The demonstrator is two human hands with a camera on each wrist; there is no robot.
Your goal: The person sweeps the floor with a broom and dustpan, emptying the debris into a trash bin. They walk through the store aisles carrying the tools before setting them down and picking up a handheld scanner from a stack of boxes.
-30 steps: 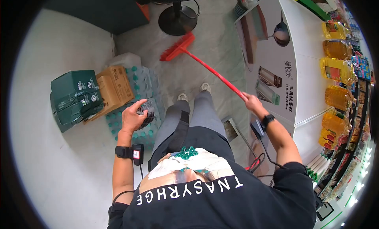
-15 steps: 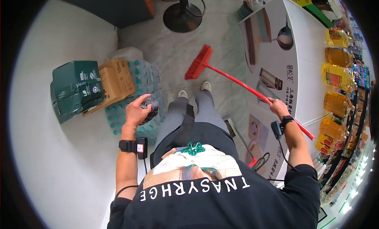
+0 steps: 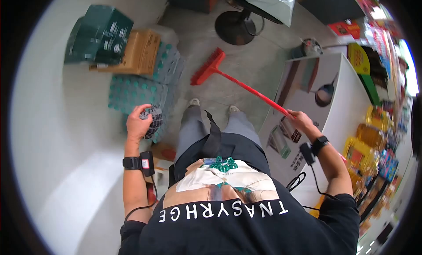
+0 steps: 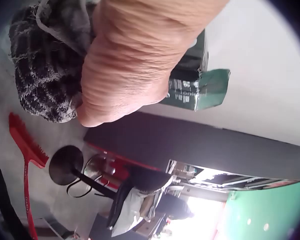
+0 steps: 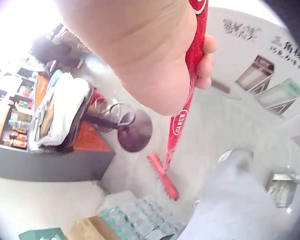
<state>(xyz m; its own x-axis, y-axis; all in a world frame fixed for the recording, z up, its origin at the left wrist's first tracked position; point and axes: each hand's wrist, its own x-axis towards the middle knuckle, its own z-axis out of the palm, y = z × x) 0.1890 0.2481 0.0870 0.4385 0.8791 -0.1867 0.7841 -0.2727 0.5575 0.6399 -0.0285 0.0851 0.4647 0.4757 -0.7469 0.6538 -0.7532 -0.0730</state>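
In the head view the right hand grips the red handle of a broom, whose bristle head lies out over the floor ahead of the feet. The right wrist view shows the fingers curled round the handle. On the other side, the left hand holds a bunched dark checked cloth. From the left wrist, that cloth looks fuzzy and hangs beside the hand; most of the fingers are hidden.
Packs of green-capped bottles, a brown carton and a dark green box stand by the left wall. A round stool base is ahead. A printed white counter and oil bottles line the right.
The view has turned, so boxes and stool sit differently. The broom head swung toward the feet, then shifted back left. Both hands keep their hold on the broom and the cloth.
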